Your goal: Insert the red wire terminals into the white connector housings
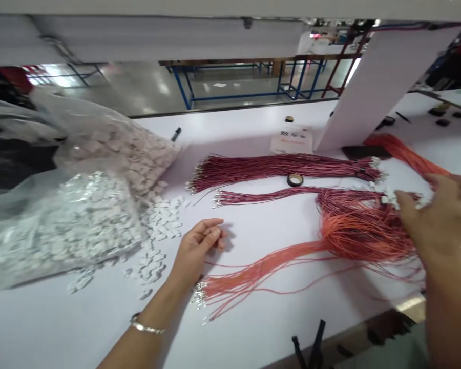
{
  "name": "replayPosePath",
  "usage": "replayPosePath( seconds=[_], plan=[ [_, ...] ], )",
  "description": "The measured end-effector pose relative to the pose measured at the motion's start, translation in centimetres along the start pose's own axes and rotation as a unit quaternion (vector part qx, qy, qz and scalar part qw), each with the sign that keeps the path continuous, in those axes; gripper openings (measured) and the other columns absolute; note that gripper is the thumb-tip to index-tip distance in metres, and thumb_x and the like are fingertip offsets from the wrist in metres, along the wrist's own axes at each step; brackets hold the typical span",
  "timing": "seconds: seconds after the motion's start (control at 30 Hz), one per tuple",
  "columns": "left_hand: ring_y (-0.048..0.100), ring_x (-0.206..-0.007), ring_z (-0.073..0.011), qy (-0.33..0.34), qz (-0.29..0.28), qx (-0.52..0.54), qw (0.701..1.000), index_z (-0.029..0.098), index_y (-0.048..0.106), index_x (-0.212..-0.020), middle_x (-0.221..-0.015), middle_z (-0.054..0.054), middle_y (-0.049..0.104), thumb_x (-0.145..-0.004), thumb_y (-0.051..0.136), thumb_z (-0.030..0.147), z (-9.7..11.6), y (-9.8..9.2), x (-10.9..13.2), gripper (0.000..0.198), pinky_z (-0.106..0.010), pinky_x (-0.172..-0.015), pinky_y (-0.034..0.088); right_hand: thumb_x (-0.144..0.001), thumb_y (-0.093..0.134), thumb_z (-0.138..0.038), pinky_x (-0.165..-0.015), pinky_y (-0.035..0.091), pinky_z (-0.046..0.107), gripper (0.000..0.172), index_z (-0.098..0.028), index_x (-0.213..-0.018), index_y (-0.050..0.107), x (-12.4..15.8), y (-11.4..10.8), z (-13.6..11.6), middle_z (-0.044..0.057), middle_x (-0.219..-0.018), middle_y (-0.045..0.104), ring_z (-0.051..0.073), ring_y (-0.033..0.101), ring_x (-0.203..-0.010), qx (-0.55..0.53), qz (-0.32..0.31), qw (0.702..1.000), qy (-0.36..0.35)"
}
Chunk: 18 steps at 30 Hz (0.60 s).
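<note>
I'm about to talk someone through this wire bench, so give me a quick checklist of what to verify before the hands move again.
1. Left hand free: cannot tell; fingers curled, nothing visible in them.
2. Right hand on the orange wires: ok, fingers over the tangled end.
3. Orange wire tips within left hand's reach: ok, beside the wrist.
4. White connectors at hand: ok, spilled from the bag.
5. Dark red bundles kept apart: ok.
6. Tape roll clear of wires: ok.
</note>
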<state>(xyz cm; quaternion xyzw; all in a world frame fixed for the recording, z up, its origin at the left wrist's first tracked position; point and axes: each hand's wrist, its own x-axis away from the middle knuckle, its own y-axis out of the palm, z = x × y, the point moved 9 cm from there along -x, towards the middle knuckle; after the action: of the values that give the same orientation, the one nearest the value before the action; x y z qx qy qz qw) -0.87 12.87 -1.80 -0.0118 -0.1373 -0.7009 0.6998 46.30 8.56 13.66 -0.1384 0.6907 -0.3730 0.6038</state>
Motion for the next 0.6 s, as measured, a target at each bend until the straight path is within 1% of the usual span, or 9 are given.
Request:
replayPosePath(
  seconds=[0.03,0.1,0.13,0.2,0.27,0.3,0.43,0.53,0.6],
  plan=[
    [0.061,-0.057,-0.013,-0.004,0.007,0.0,1.0,0.014,0.07,-0.101,-0.078,-0.005,0.073,-0.074,0.081,0.035,0.0,-0.1,0.1,0.036,-0.023,-0.05,0.043,-0.087,0.064,-0.038,-0.084,0.037,0.049,0.042,-0.006,-0.113,0.065,-0.3,0.8,-1.4,0.027,-0.111,0.062,0.035,0.054,-0.111,-0.017,-0.017,1.0,-0.013],
    [0.06,-0.056,-0.0126,-0.01,0.021,0.005,1.0,0.014,0.07,-0.099,-0.076,-0.005,0.073,-0.071,0.083,0.034,0.0,-0.3,0.1,0.037,-0.023,-0.05,0.043,-0.092,0.057,-0.03,-0.085,0.041,0.04,0.023,-0.012,-0.099,0.069,0.4,1.8,-6.0,0.017,-0.097,0.069,0.026,0.061,-0.096,-0.141,-0.088,0.982,-0.093],
    [0.06,-0.055,-0.0124,-0.011,0.024,0.011,1.0,0.014,0.071,-0.097,-0.075,-0.004,0.073,-0.069,0.084,0.034,0.1,-0.4,0.1,0.037,-0.023,-0.05,0.043,-0.092,0.056,-0.029,-0.083,0.043,0.035,0.018,-0.016,-0.093,0.069,1.6,1.9,-9.1,0.011,-0.092,0.07,0.022,0.062,-0.089,-0.226,-0.145,0.952,-0.146],
    [0.059,-0.054,-0.012,-0.014,0.022,0.022,0.999,0.014,0.071,-0.095,-0.074,-0.003,0.072,-0.066,0.086,0.034,0.2,-0.3,0.0,0.038,-0.023,-0.05,0.044,-0.095,0.051,-0.023,-0.078,0.044,0.029,0.018,-0.021,-0.09,0.068,5.4,1.2,-15.5,0.004,-0.087,0.07,0.017,0.062,-0.081,-0.346,-0.253,0.869,-0.248],
    [0.059,-0.055,-0.0116,-0.019,0.019,0.034,0.999,0.014,0.072,-0.095,-0.074,-0.003,0.072,-0.065,0.087,0.032,0.3,-0.3,-0.1,0.038,-0.023,-0.051,0.046,-0.094,0.051,-0.018,-0.076,0.043,0.028,0.02,-0.021,-0.085,0.067,10.0,0.2,-20.9,0.004,-0.084,0.069,0.016,0.06,-0.078,-0.36,-0.333,0.793,-0.362],
    [0.06,-0.055,-0.0114,-0.02,0.018,0.042,0.999,0.014,0.072,-0.095,-0.074,-0.003,0.072,-0.065,0.087,0.032,0.4,-0.3,-0.1,0.038,-0.023,-0.052,0.047,-0.094,0.051,-0.015,-0.075,0.042,0.029,0.02,-0.019,-0.081,0.067,11.7,0.1,-22.8,0.005,-0.084,0.068,0.016,0.058,-0.078,-0.339,-0.355,0.775,-0.398],
    [0.06,-0.056,-0.0101,-0.015,0.011,0.065,0.998,0.014,0.072,-0.094,-0.073,-0.002,0.071,-0.066,0.086,0.029,0.6,-0.1,0.0,0.034,-0.023,-0.057,0.05,-0.09,0.052,-0.006,-0.074,0.041,0.033,0.019,-0.014,-0.081,0.066,15.2,0.0,-26.1,0.009,-0.085,0.065,0.02,0.055,-0.08,-0.249,-0.372,0.743,-0.498],
    [0.06,-0.056,-0.0097,-0.018,0.005,0.066,0.998,0.014,0.072,-0.095,-0.074,-0.002,0.072,-0.069,0.085,0.028,0.5,-0.1,0.0,0.032,-0.023,-0.058,0.05,-0.089,0.05,-0.003,-0.074,0.041,0.034,0.019,-0.013,-0.086,0.066,15.3,0.1,-26.5,0.01,-0.084,0.063,0.021,0.055,-0.08,-0.231,-0.364,0.728,-0.533],
    [0.061,-0.056,-0.0099,-0.025,-0.001,0.071,0.997,0.014,0.073,-0.096,-0.074,-0.003,0.072,-0.069,0.085,0.027,0.5,-0.1,0.0,0.032,-0.022,-0.057,0.05,-0.089,0.05,-0.006,-0.07,0.04,0.032,0.019,-0.013,-0.085,0.066,14.8,0.7,-26.4,0.009,-0.084,0.063,0.02,0.054,-0.078,-0.24,-0.376,0.728,-0.52]
  ],
)
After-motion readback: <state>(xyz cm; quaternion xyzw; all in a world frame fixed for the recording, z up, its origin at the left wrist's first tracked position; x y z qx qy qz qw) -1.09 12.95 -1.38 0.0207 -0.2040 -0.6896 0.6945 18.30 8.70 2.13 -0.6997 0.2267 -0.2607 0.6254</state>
